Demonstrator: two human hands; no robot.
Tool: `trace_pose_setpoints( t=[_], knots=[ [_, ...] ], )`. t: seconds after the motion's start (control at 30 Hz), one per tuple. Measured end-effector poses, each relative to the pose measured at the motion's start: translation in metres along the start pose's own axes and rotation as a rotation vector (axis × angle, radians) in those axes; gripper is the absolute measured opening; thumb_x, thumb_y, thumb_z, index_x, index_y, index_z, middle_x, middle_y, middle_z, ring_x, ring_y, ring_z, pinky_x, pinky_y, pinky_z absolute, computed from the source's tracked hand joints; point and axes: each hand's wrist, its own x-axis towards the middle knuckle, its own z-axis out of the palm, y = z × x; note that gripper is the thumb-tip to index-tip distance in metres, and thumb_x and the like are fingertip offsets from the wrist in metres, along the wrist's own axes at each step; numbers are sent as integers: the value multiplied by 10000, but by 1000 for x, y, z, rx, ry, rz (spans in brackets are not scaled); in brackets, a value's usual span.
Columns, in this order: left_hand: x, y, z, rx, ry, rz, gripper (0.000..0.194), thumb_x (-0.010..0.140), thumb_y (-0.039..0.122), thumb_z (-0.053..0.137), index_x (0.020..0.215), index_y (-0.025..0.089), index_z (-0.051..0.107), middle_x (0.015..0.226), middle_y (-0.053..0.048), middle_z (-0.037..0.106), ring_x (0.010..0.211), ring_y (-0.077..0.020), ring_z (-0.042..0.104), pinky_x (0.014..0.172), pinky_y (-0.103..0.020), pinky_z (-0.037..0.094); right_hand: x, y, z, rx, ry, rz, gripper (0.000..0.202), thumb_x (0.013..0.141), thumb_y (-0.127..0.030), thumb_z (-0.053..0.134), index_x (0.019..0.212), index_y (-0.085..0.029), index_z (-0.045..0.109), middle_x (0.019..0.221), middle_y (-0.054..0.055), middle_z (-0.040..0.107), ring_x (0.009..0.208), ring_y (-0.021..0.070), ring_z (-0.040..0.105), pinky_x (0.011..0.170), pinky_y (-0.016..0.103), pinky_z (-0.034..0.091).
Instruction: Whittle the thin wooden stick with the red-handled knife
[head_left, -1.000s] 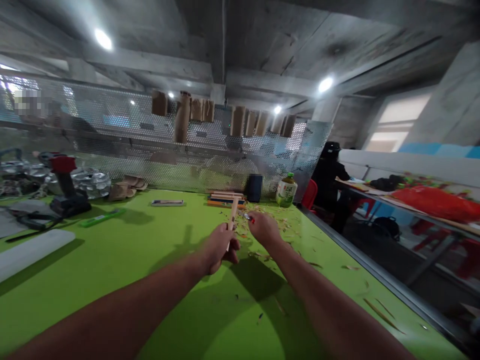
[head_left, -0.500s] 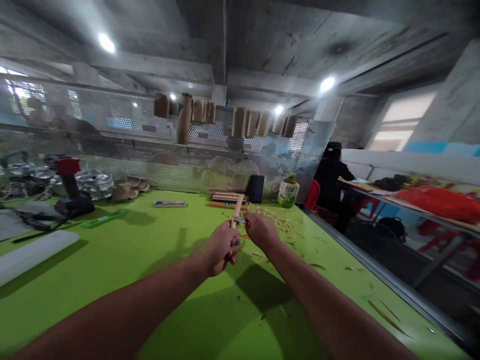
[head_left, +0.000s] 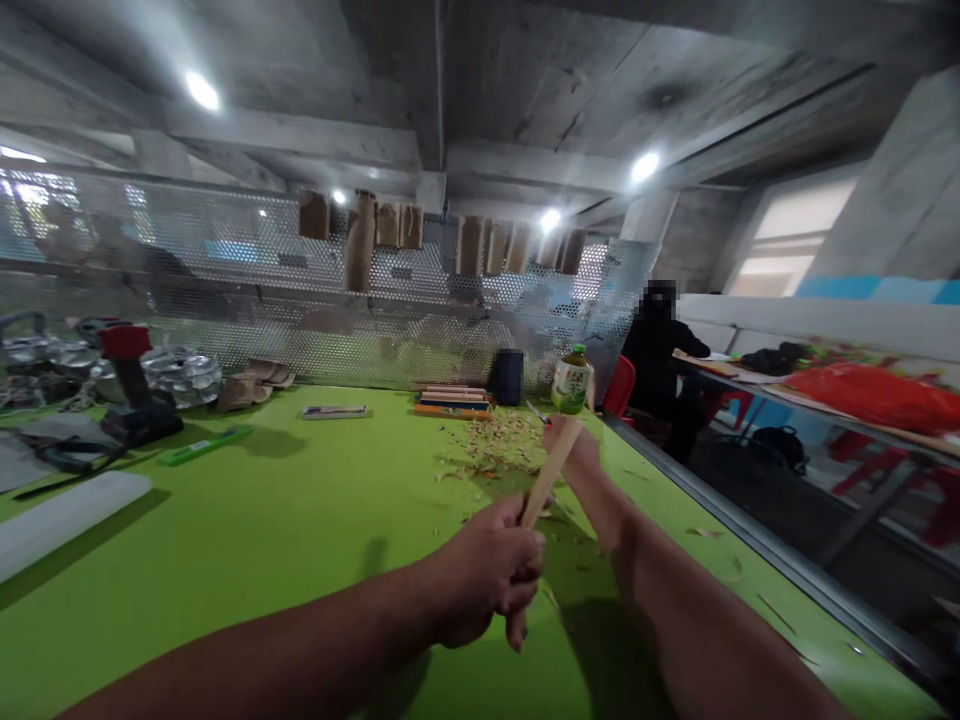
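Observation:
My left hand (head_left: 495, 570) is wrapped round the lower end of a flat, pale wooden strip (head_left: 553, 472), which tilts up and to the right above the bench. Farther off, my right hand (head_left: 587, 455) is closed on a small knife (head_left: 536, 412); its blade points up and left, and a bit of red shows at the grip. The strip's upper end covers part of the right hand, and blade and wood look apart. Curly wood shavings (head_left: 495, 445) lie scattered on the green bench top (head_left: 300, 530) beyond the hands.
Along the back stand a box with wooden strips (head_left: 451, 402), a dark phone-like slab (head_left: 508, 378) and a green-capped bottle (head_left: 572, 380). A cordless drill (head_left: 131, 385), green cutter (head_left: 208, 445) and white block (head_left: 71, 520) are left. A person (head_left: 658, 350) sits beyond the bench's right edge.
My left hand has come nearer and to the right with the strip. My right hand has moved right, taking the knife off the wood. The view has shifted slightly.

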Motion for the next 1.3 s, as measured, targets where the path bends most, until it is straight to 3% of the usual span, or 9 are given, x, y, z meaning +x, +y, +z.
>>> trace_pose_setpoints(
  t=[0.07, 0.13, 0.23, 0.37, 0.57, 0.77, 0.97, 1.3],
  knots=[
    [2, 1, -4, -20, 36, 69, 444, 822, 219, 515, 1249, 214, 393, 630, 80, 428, 394, -50, 295, 368, -189, 406, 3, 6, -2, 42, 41, 114, 376, 923, -287, 358, 1092, -180, 677, 980, 133, 700, 864, 224, 650, 644, 265, 399],
    [7, 5, -18, -20, 169, 120, 418, 824, 228, 526, 1226, 200, 414, 633, 77, 434, 406, -47, 319, 399, -189, 429, 1, -1, -4, 100, 82, 124, 364, 920, -309, 378, 1087, -197, 681, 969, 117, 707, 855, 219, 651, 635, 261, 387],
    [19, 11, -46, -38, 320, 171, 392, 821, 217, 527, 1198, 199, 421, 630, 77, 444, 420, -46, 367, 430, -178, 431, -10, -25, -5, 153, 97, -35, 317, 891, -273, 434, 1079, -222, 684, 942, 81, 717, 842, 194, 643, 637, 244, 365],
    [27, 12, -63, -23, 358, 184, 401, 814, 213, 551, 1190, 221, 409, 666, 75, 485, 400, -32, 362, 421, -163, 400, -32, -55, -6, 163, 51, -235, 290, 874, -253, 445, 1033, -233, 687, 921, 50, 721, 815, 172, 628, 634, 236, 337],
    [23, 17, -54, 45, 403, 180, 278, 833, 194, 491, 1105, 199, 433, 644, 76, 464, 367, -34, 319, 370, -166, 359, -46, -72, -8, 61, -29, -334, 251, 870, -238, 427, 933, -239, 670, 837, 43, 707, 724, 168, 614, 586, 245, 302],
    [25, 19, -52, 82, 428, 224, 209, 794, 171, 460, 1001, 203, 450, 587, 88, 429, 364, -61, 378, 414, -219, 441, -50, -73, -11, 7, -32, -377, 215, 882, -235, 443, 901, -228, 658, 852, 53, 704, 752, 162, 616, 606, 237, 315],
    [26, 19, -45, 128, 582, 218, 84, 787, 158, 464, 848, 208, 435, 523, 106, 349, 327, -46, 263, 346, -175, 286, -52, -80, -9, -40, -45, -387, 237, 902, -244, 420, 896, -229, 657, 860, 53, 697, 764, 158, 622, 604, 237, 325],
    [15, 27, -28, 103, 524, 151, 257, 799, 178, 486, 1055, 194, 506, 542, 101, 332, 367, -49, 248, 367, -171, 241, -35, -67, -3, 36, 66, -383, 234, 867, -207, 442, 907, -202, 673, 891, 70, 704, 803, 169, 611, 662, 240, 345]
  ],
)
